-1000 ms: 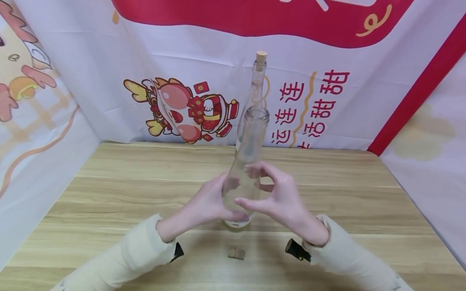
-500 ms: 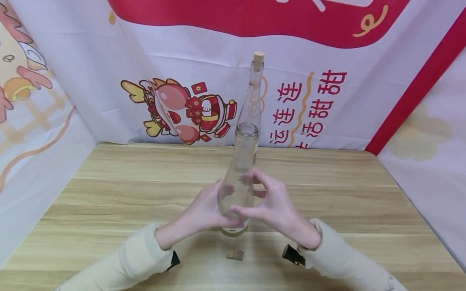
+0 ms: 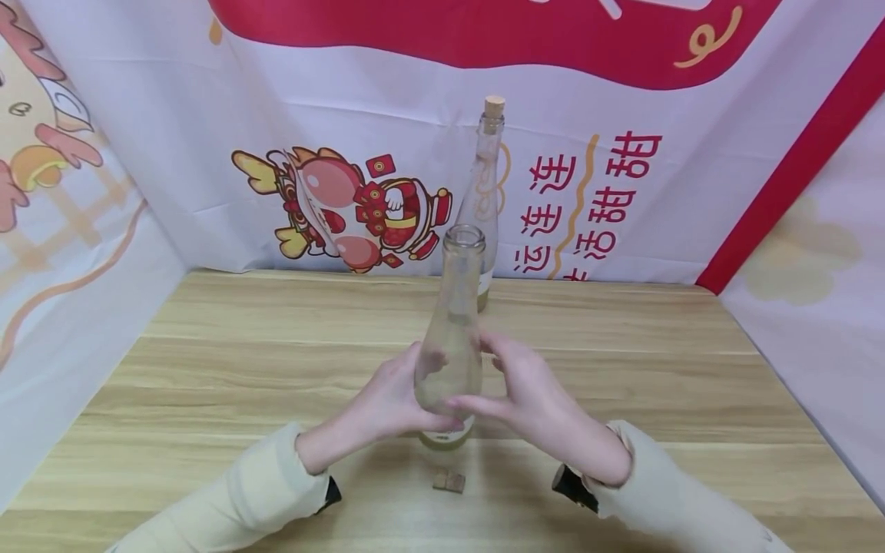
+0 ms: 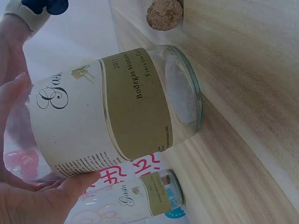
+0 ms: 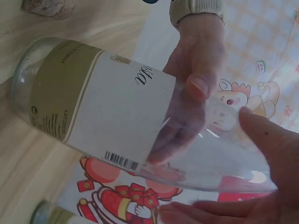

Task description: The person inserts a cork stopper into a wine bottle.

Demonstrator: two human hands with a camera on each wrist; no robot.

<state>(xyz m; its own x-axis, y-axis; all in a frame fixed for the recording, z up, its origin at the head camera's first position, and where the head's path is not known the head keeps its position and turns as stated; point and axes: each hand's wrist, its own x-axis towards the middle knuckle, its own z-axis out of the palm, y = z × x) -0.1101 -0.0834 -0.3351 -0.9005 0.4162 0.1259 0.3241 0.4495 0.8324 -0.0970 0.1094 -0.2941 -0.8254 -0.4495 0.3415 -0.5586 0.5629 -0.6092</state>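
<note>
A clear glass wine bottle [image 3: 452,338] with an uncorked mouth stands upright between my two hands, its base at the tabletop. My left hand [image 3: 394,395] grips its body from the left, thumb in front and fingers behind, over the white and olive label [image 4: 93,112]. From the right, my right hand [image 3: 532,399] surrounds the bottle loosely. Its thumb overlaps the glass, and its extended fingers [image 5: 201,212] lie beside the bottle with a gap showing. A cork [image 4: 164,14] lies on the table in front of the base.
Behind stands a second wine bottle [image 3: 484,200], with a cork [image 3: 494,107] in its neck, partly hidden by the nearer one. A printed cloth [image 3: 387,84] hangs behind the wooden table [image 3: 276,330].
The bottle in my hands has shifted left and become more upright. My right fingers, earlier bent against the glass, have straightened and loosened. My left hand keeps its grip.
</note>
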